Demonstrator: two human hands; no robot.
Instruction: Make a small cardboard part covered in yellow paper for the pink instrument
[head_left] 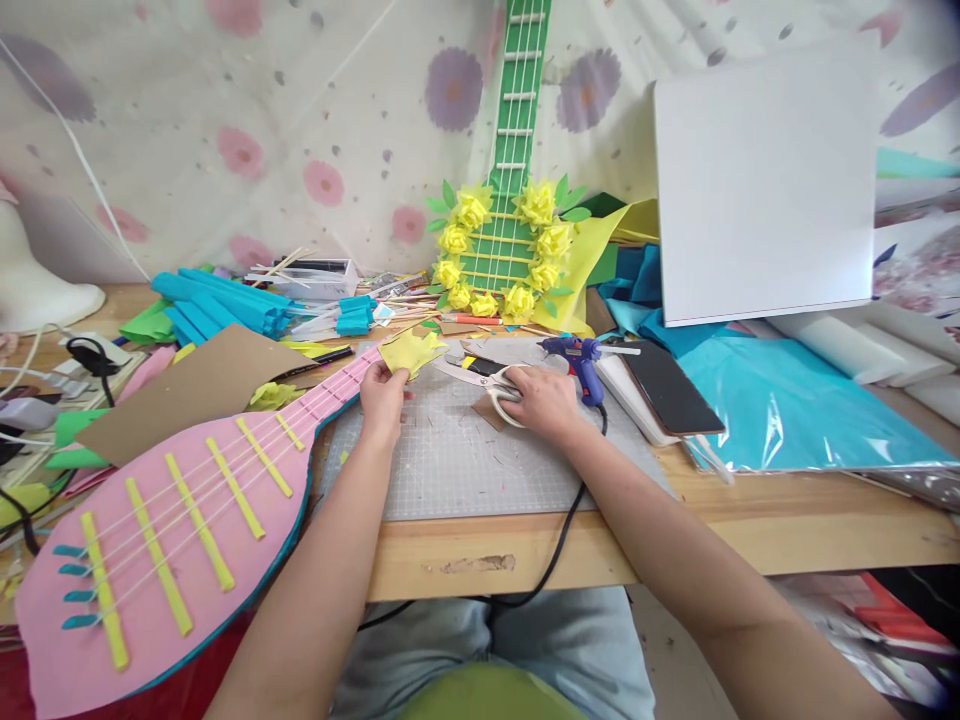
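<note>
Between the fingers of my left hand (384, 402) is a yellow paper piece (412, 352) with a jagged edge, held above the grey cutting mat (450, 480). My right hand (547, 400) is on a pair of white-handled scissors (480, 378), whose blades point left toward the paper. Just beyond the right hand lies a purple glue gun (581, 362) with a glue stick in its back. To the left rests a pink paper lute (187, 500) with yellow strips and white strings; its neck reaches close to my left hand.
A green stringed instrument (514, 150) with yellow paper flowers leans at the back. A white board (765, 180) stands back right, above blue wrapped paper (810, 410). A black phone (671, 385) lies right of the mat. Brown cardboard (187, 390) lies left; a black cord (577, 500) crosses the front edge.
</note>
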